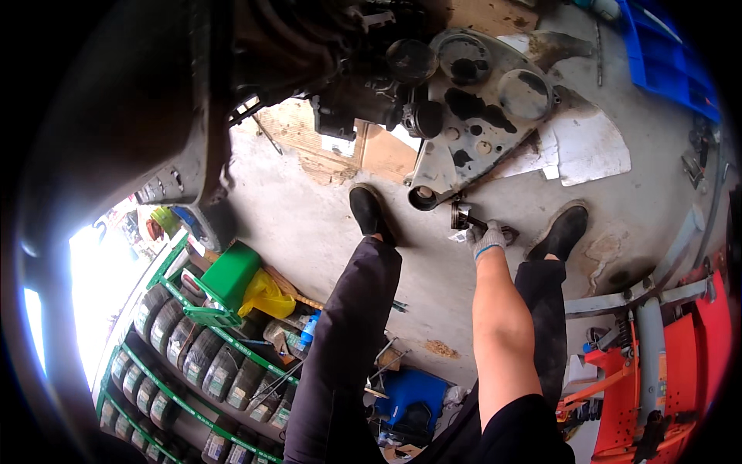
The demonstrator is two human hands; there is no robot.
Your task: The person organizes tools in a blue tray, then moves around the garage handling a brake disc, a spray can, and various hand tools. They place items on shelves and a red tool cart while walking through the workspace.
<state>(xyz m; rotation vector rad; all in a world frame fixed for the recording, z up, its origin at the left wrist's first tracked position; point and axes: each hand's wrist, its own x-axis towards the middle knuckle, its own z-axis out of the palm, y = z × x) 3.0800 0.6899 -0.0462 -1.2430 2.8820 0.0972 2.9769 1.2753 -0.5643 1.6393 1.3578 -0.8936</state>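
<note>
My right hand (487,236), in a grey glove with a blue cuff, is wrapped round the rod of an engine piston (461,217). The piston's round metal head points left, and the rod's dark big end sticks out beyond my fingers on the right. It is held over the concrete floor, just below the narrow end of a large grey metal engine cover (481,124) with round openings and dark oil stains. A dark engine assembly (359,97) with pulleys sits left of the cover. My left hand is out of the picture.
Stained cardboard (386,151) and white sheets (591,143) lie under the parts. A blue plastic tray (672,73) sits at the far right. Green racks of tyres (205,356) stand lower left, near a green bin (232,271). Red equipment (696,363) is at the right.
</note>
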